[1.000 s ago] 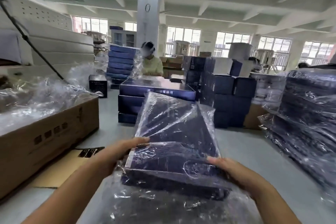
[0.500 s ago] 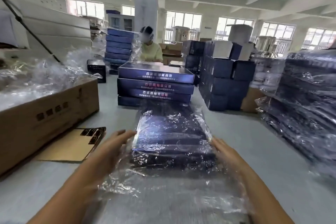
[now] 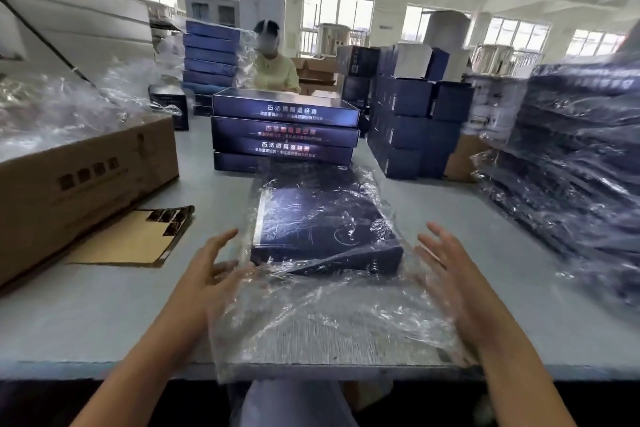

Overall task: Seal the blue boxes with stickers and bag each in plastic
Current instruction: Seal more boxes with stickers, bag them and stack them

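A flat dark blue box (image 3: 322, 229) lies on the grey table (image 3: 104, 315) inside a clear plastic bag (image 3: 332, 319). The bag's loose open end trails toward me over the table's front edge. My left hand (image 3: 211, 270) hovers at the box's near left corner with fingers spread, close to or just touching the plastic. On the bag's right side my right hand (image 3: 450, 274) is open with fingers straight, holding nothing. Behind the bagged box stands a stack of unbagged blue boxes (image 3: 284, 132).
A cardboard carton (image 3: 83, 184) full of plastic bags stands at left, with a brown sticker sheet (image 3: 138, 239) beside it. Bagged blue boxes (image 3: 568, 170) pile up at right. Smaller dark boxes (image 3: 412, 118) sit behind. A person (image 3: 273, 59) works across the table.
The bagged box went from tilted up in both hands to lying flat on the table. Both hands have let go and drawn outward with fingers spread.
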